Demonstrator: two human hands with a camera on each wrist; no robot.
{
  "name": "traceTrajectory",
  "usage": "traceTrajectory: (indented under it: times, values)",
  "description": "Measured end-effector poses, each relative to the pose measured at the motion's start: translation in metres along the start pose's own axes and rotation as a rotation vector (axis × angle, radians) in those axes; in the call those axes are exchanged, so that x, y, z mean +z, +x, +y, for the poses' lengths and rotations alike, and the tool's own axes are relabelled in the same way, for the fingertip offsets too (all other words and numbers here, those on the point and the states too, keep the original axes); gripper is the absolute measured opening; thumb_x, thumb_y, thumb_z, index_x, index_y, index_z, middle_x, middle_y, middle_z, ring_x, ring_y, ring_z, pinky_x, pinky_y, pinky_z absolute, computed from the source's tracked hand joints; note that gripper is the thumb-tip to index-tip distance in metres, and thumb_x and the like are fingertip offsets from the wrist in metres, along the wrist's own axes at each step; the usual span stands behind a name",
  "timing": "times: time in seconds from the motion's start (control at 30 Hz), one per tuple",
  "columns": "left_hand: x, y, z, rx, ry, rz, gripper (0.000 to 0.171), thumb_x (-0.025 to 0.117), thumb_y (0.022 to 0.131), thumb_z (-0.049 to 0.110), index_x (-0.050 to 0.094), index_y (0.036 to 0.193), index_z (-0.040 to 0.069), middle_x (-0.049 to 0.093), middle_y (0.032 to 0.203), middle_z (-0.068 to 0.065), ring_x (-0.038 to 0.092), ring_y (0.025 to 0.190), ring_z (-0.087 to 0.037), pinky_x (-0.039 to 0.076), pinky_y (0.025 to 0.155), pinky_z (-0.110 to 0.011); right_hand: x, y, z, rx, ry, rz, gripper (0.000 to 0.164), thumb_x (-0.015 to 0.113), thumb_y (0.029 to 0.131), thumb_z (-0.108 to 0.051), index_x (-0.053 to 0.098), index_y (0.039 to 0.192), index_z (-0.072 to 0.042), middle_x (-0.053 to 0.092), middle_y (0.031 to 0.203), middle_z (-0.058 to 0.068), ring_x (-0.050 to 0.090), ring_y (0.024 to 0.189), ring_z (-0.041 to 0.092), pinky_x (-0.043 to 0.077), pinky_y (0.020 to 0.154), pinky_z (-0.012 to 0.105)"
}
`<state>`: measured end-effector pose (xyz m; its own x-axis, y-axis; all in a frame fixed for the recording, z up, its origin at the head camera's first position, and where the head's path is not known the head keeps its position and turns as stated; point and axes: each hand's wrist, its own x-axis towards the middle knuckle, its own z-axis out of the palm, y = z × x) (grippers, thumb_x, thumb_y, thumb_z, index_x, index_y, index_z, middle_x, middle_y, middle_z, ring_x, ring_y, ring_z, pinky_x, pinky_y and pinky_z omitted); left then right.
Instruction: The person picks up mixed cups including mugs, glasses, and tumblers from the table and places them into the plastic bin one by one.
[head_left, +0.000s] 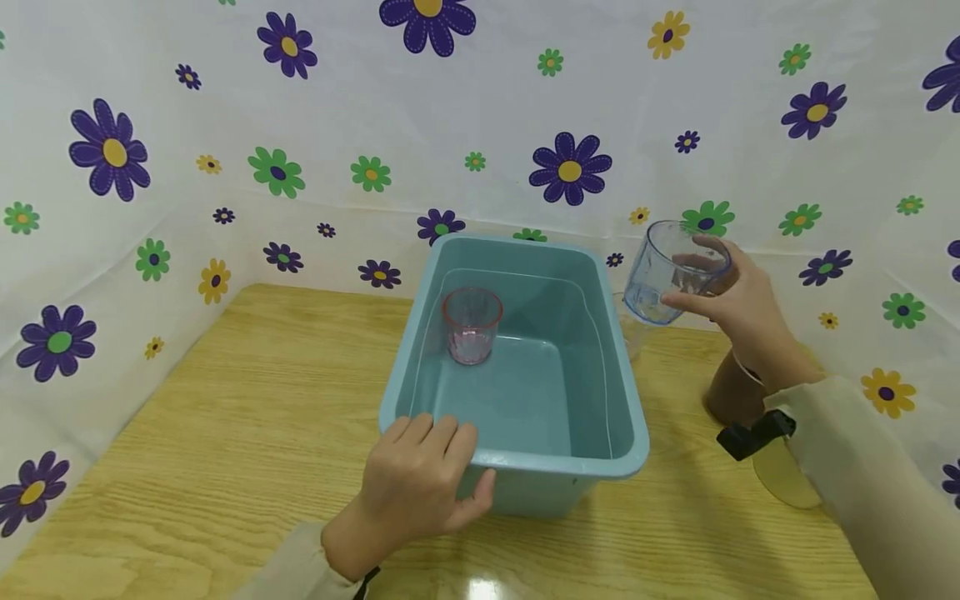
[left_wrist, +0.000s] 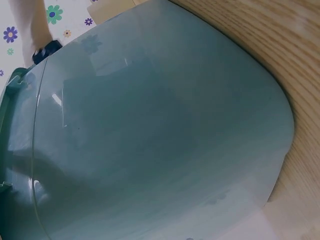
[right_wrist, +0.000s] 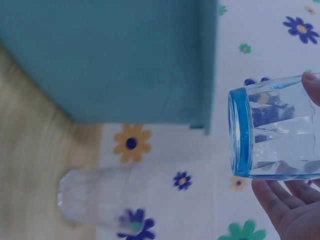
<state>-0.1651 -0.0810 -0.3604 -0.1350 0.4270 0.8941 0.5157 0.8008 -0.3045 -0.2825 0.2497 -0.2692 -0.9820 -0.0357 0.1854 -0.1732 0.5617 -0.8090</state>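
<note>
My right hand [head_left: 738,300] grips a clear blue-tinted drinking glass [head_left: 660,279], thumb on the near side and fingers round the far side. It is held tilted, a little above and outside the right rim of a teal plastic tub [head_left: 517,462]. In the right wrist view the glass's thick blue base [right_wrist: 241,132] faces the tub's side. My left hand [head_left: 423,471] holds the tub's near rim, fingers curled over the edge and thumb outside. Inside the tub, toward the back left, a pink-tinted glass [head_left: 472,325] stands upright.
Behind the tub's right side stands a clear glass [right_wrist: 95,195], partly hidden in the head view. A brown cup [head_left: 731,392] and a yellowish cup [head_left: 783,475] are on the wooden table [head_left: 262,433], partly behind my right arm. A flower-patterned sheet [head_left: 480,108] hangs behind.
</note>
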Motion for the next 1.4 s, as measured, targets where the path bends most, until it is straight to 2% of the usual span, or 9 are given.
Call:
traceTrajectory:
  times: [0.17, 0.23, 0.33, 0.47, 0.7, 0.87, 1.1, 1.4]
  values:
    - [-0.001, 0.000, -0.001, -0.002, 0.005, -0.014, 0.039, 0.031, 0.084, 0.038, 0.042, 0.058, 0.011, 0.039, 0.049, 0.002, 0.028, 0.040, -0.011, 0.019, 0.041, -0.021, 0.005, 0.014, -0.034, -0.021, 0.005, -0.015, 0.083, 0.074, 0.078, -0.033, 0.027, 0.146, -0.025, 0.047, 0.142, 0.008, 0.053, 0.121, 0.021, 0.044, 0.100, 0.037]
    - [-0.002, 0.000, -0.001, -0.004, 0.005, -0.020, 0.040, 0.031, 0.085, 0.038, 0.042, 0.058, 0.011, 0.040, 0.049, 0.002, 0.029, 0.040, -0.011, 0.020, 0.041, -0.021, 0.009, 0.019, -0.047, -0.028, 0.022, -0.021, 0.085, 0.075, 0.076, -0.034, 0.027, 0.146, -0.025, 0.047, 0.142, 0.007, 0.052, 0.124, 0.024, 0.042, 0.102, 0.043]
    - [-0.002, 0.000, -0.001, -0.004, 0.006, -0.020, 0.040, 0.031, 0.085, 0.038, 0.042, 0.058, 0.011, 0.040, 0.049, 0.002, 0.029, 0.040, -0.011, 0.020, 0.041, -0.021, 0.019, 0.024, -0.065, -0.049, 0.059, -0.032, 0.087, 0.077, 0.074, -0.031, 0.027, 0.146, -0.025, 0.047, 0.142, 0.007, 0.050, 0.126, 0.028, 0.041, 0.102, 0.045]
    - [-0.002, 0.000, -0.001, 0.000, 0.012, -0.014, 0.039, 0.031, 0.085, 0.038, 0.041, 0.058, 0.011, 0.038, 0.048, 0.002, 0.028, 0.040, -0.011, 0.018, 0.041, -0.021, 0.035, 0.029, -0.084, -0.079, 0.108, -0.058, 0.086, 0.078, 0.074, -0.026, 0.029, 0.145, -0.025, 0.048, 0.141, 0.006, 0.051, 0.125, 0.026, 0.043, 0.102, 0.042]
    - [-0.002, -0.001, -0.003, 0.006, 0.023, -0.018, 0.038, 0.032, 0.083, 0.038, 0.041, 0.058, 0.011, 0.039, 0.048, 0.002, 0.029, 0.040, -0.011, 0.018, 0.041, -0.020, 0.070, 0.036, -0.106, -0.101, 0.180, -0.122, 0.083, 0.079, 0.073, -0.020, 0.033, 0.142, -0.021, 0.051, 0.138, 0.006, 0.053, 0.123, 0.024, 0.045, 0.100, 0.040]
    - [-0.002, -0.001, -0.003, 0.009, 0.032, -0.017, 0.038, 0.032, 0.082, 0.039, 0.043, 0.058, 0.011, 0.040, 0.049, 0.002, 0.031, 0.040, -0.011, 0.021, 0.041, -0.021, 0.095, 0.040, -0.113, -0.112, 0.246, -0.150, 0.080, 0.079, 0.072, -0.015, 0.037, 0.140, -0.019, 0.054, 0.133, 0.007, 0.056, 0.119, 0.023, 0.046, 0.099, 0.038]
    - [-0.002, -0.002, -0.002, 0.010, 0.031, -0.026, 0.037, 0.032, 0.082, 0.039, 0.043, 0.058, 0.011, 0.041, 0.049, 0.002, 0.034, 0.040, -0.011, 0.023, 0.040, -0.021, 0.126, 0.036, -0.111, -0.079, 0.203, -0.165, 0.083, 0.081, 0.070, -0.018, 0.036, 0.141, -0.019, 0.055, 0.134, 0.007, 0.055, 0.120, 0.023, 0.043, 0.102, 0.040]
    - [-0.004, -0.002, -0.003, 0.010, 0.034, -0.054, 0.038, 0.032, 0.082, 0.039, 0.044, 0.059, 0.012, 0.043, 0.050, 0.003, 0.037, 0.040, -0.011, 0.025, 0.040, -0.022, 0.151, 0.027, -0.098, 0.040, 0.240, -0.195, 0.087, 0.079, 0.072, -0.016, 0.030, 0.143, -0.016, 0.051, 0.136, 0.007, 0.053, 0.122, 0.024, 0.041, 0.104, 0.041]
